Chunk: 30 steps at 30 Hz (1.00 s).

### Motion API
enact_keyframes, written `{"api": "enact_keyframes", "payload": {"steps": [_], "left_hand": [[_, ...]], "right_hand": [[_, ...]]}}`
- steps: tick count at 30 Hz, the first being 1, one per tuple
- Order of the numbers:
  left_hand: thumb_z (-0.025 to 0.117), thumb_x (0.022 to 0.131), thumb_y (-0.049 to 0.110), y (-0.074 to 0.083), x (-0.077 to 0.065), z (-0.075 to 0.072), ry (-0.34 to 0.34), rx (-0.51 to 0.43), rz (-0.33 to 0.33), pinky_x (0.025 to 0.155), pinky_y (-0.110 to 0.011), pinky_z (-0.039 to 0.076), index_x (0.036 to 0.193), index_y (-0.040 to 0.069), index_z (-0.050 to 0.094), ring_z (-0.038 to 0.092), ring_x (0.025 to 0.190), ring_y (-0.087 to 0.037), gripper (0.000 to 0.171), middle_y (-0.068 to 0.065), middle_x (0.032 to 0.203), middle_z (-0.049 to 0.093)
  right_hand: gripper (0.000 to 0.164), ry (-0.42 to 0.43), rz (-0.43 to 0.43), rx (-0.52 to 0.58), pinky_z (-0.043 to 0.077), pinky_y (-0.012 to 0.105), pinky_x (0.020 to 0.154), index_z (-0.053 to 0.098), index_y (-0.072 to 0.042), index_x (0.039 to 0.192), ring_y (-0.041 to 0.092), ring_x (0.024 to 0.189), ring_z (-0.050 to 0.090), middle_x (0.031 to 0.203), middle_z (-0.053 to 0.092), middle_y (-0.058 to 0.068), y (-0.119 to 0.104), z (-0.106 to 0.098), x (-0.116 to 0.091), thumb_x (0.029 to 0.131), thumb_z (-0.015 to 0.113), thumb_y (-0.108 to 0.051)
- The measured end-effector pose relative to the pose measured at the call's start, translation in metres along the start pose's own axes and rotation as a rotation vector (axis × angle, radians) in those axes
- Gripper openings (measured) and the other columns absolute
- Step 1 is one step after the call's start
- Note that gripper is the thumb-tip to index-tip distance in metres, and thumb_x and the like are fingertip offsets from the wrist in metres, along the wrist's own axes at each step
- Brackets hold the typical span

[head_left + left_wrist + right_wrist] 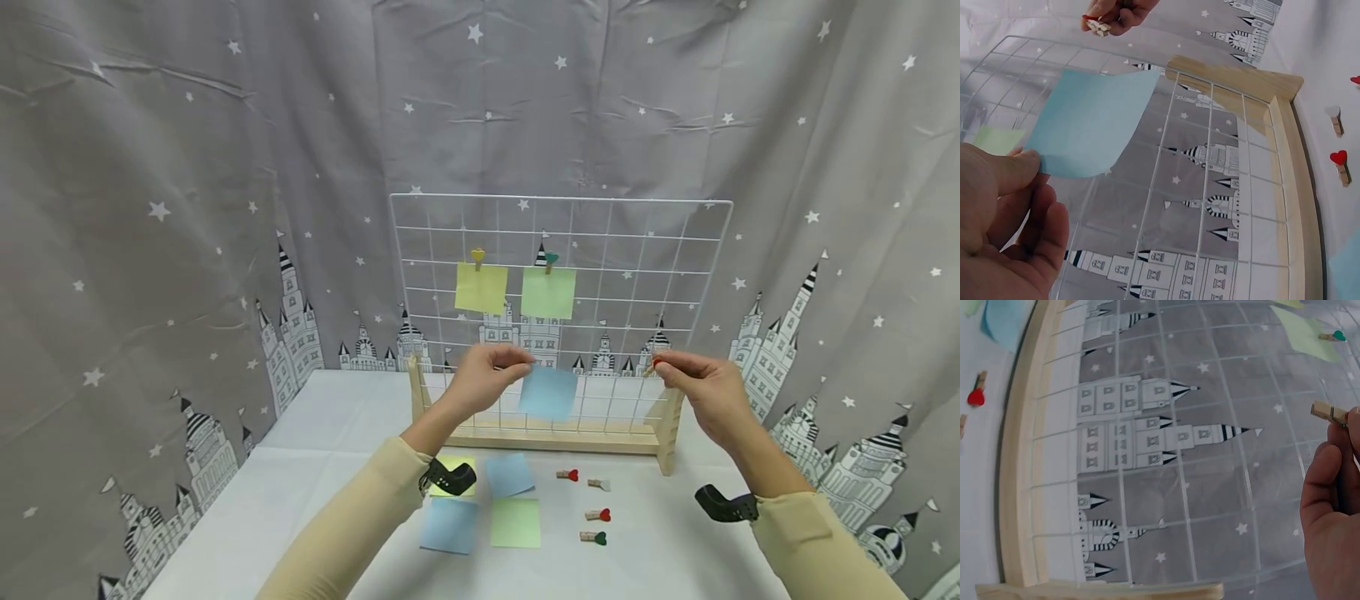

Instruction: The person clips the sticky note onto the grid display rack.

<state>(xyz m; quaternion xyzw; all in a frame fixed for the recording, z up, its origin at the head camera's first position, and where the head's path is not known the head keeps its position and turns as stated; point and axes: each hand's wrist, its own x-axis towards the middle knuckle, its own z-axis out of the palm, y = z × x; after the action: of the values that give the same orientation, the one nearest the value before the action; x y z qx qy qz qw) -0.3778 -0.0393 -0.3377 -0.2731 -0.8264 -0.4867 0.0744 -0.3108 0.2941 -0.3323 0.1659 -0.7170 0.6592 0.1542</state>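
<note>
My left hand (483, 382) pinches a blue sticky note (548, 392) by its upper left corner, in front of the lower part of a white wire grid (637, 250). In the left wrist view the blue note (1088, 125) curves away from the thumb. Off to the right, my right hand (705, 392) holds a small wooden clothespin (1329, 414) with a red heart between thumb and fingers, near the grid's right side. Higher on the grid hang a yellow note (481, 288) under a yellow-heart clip (477, 257) and a green note (548, 293) under a green-heart clip (551, 260).
The grid stands in a wooden base (555, 440) on a white table (315, 467). Before it lie blue notes (450, 525), a green note (515, 523), a partly covered yellow note (459, 463) and several heart clothespins (597, 515). A grey patterned curtain (187, 275) hangs behind.
</note>
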Motion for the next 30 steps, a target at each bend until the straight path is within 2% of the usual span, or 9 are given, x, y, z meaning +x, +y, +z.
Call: {"api": "enact_keyframes", "payload": {"steps": [7,11,18,25,30], "left_hand": [[0.067,0.088,0.032,0.018,0.009,0.006,0.015,-0.064,-0.016,0.077,-0.029,0.053,0.099,0.027,0.070,0.066,0.090,-0.009,0.013,0.010,0.097,0.070],[0.067,0.088,0.030,0.029,0.014,0.008,0.018,-0.085,-0.008,0.077,-0.029,0.054,0.099,0.024,0.070,0.066,0.091,-0.011,0.013,0.010,0.096,0.070],[0.067,0.088,0.033,0.041,0.023,0.012,0.033,-0.069,-0.006,0.075,-0.030,0.053,0.095,0.029,0.070,0.065,0.089,-0.009,0.009,0.012,0.093,0.069],[0.068,0.086,0.036,0.052,0.026,0.015,0.062,-0.061,-0.024,0.069,-0.030,0.052,0.092,0.033,0.072,0.062,0.085,-0.010,0.007,0.015,0.094,0.067],[0.070,0.085,0.034,0.062,0.031,0.018,0.097,-0.056,0.003,0.065,-0.029,0.051,0.091,0.032,0.074,0.064,0.082,-0.014,0.007,0.016,0.091,0.068]], "right_hand": [[0.035,0.030,0.020,0.021,0.051,0.015,0.080,0.063,0.004,0.117,0.004,0.093,0.064,0.100,0.072,-0.008,-0.011,0.003,0.008,0.087,0.068,-0.013],[0.031,0.025,-0.010,0.027,0.051,0.015,0.078,0.065,0.004,0.114,0.004,0.091,0.065,0.097,0.073,-0.008,-0.018,0.002,0.012,0.087,0.067,-0.011],[0.025,0.045,-0.020,0.019,0.050,0.014,0.077,0.071,-0.002,0.108,0.005,0.083,0.065,0.090,0.074,-0.009,-0.032,0.004,0.021,0.086,0.069,-0.013],[0.027,0.056,-0.023,0.011,0.051,0.016,0.079,0.070,0.001,0.108,0.006,0.086,0.066,0.090,0.074,-0.007,-0.040,0.005,0.025,0.085,0.070,-0.013],[0.032,0.069,0.003,-0.016,0.051,0.015,0.081,0.068,0.002,0.111,0.007,0.091,0.065,0.094,0.074,-0.008,-0.045,0.005,0.026,0.085,0.070,-0.017]]}}
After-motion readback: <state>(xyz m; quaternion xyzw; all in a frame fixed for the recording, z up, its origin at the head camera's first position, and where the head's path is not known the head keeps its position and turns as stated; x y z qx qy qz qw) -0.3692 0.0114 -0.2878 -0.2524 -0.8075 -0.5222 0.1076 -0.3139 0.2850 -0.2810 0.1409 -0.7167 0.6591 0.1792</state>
